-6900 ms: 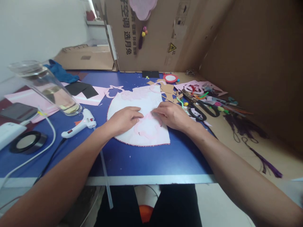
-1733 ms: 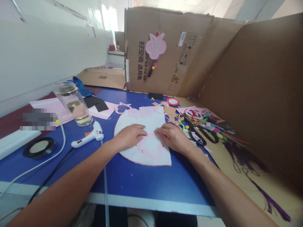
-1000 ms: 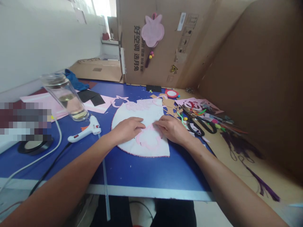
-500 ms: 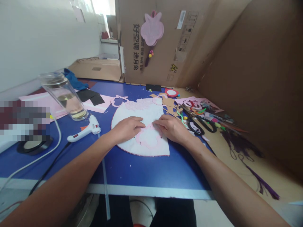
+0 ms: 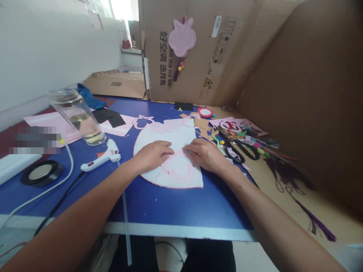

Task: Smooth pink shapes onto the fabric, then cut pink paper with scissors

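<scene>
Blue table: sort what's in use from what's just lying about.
In use:
left hand
right hand
white sheet
pink shape

Lying about:
glue gun
scissors
glass tumbler
tape roll
purple tassels

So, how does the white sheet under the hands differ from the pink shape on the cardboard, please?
The white sheet is larger and lies flat under the left hand and right hand; the pink shape is smaller and hangs upright on cardboard. Both have curved outlines.
</scene>
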The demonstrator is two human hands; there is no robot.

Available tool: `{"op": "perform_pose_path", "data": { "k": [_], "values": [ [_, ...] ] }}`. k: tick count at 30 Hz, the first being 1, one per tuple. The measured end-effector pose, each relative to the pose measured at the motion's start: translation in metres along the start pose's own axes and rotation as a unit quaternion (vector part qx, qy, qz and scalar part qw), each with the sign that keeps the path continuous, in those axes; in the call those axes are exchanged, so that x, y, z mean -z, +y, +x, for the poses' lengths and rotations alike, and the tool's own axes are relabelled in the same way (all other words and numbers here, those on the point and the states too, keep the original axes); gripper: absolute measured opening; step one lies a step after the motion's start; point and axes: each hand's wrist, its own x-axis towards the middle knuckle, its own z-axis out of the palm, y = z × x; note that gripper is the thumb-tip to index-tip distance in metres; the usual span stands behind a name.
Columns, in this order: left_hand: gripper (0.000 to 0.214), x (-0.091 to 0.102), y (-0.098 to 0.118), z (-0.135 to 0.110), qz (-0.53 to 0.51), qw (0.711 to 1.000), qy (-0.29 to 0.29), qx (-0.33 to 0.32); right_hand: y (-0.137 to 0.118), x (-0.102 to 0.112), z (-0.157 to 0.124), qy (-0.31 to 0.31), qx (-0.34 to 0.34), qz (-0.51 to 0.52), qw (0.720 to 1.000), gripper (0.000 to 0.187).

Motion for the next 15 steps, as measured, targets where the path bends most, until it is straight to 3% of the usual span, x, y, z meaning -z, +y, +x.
{"op": "perform_pose_path", "data": {
  "k": [15],
  "values": [
    [0.04,-0.0008,-0.0013,0.0003,-0.002,1.0,0.005,-0.005,-0.0015,0.0009,-0.0001,0.0,-0.006,-0.007,1.0,0.028]
  ]
}}
